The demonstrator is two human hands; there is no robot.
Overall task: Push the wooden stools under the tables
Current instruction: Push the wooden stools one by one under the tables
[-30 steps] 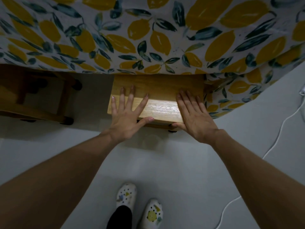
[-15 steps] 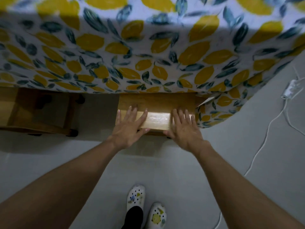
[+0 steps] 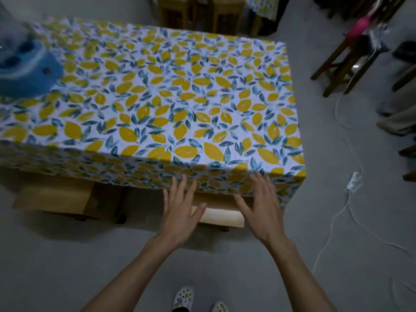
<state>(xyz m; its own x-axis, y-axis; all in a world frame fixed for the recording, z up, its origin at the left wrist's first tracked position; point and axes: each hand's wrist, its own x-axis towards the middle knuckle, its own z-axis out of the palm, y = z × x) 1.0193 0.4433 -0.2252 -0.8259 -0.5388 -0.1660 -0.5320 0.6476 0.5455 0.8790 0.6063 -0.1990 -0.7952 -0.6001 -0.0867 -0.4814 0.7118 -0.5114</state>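
Observation:
A table under a lemon-print cloth (image 3: 171, 104) fills the middle of the view. A wooden stool (image 3: 221, 216) sits mostly beneath its near edge, with only a pale strip of seat showing. My left hand (image 3: 180, 210) hovers with spread fingers over the stool's left end. My right hand (image 3: 261, 206) is spread over its right end, fingertips near the hanging cloth. Neither hand grips anything. A second wooden stool (image 3: 58, 197) stands at the lower left, partly under the table.
A blue object (image 3: 24, 64) sits on the table's left side. More wooden stools (image 3: 200, 14) stand beyond the far edge. Dark stool legs (image 3: 344, 61) rise at right. A white cable with a plug (image 3: 352, 181) trails across the grey floor. My shoes (image 3: 184, 297) are at bottom.
The view has pulled up and back, showing the whole tabletop. The stool has slid further under the cloth, and both hands have lifted off its seat.

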